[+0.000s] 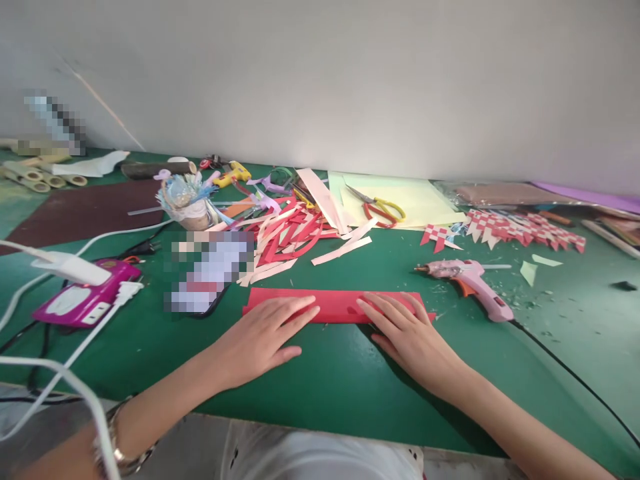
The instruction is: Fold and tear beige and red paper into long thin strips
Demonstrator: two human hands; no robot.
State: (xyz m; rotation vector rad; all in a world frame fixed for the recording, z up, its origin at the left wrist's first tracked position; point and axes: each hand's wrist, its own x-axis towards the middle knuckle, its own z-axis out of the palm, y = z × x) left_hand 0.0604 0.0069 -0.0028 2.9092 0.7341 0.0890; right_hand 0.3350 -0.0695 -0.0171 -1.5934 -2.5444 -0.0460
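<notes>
A folded sheet of red paper [336,308] lies lengthwise on the green table in front of me. My left hand [267,330] rests on its left part, fingers stretched out and the thumb apart on the table side. On the right part lies my right hand [407,330], its fingers spread flat over the paper. Neither hand grips anything. Just behind the paper is a heap of cut red and pale pink paper strips [295,230]. A pink glue gun [473,280] lies to the right of my right hand.
Left of the paper are a blurred phone [210,273] and a purple power strip [85,293] with white cables. Scissors [377,207] lie on pale yellow paper [430,197]. Red-and-white woven paper pieces [525,229] sit at the back right. A black cord [570,370] trails rightward.
</notes>
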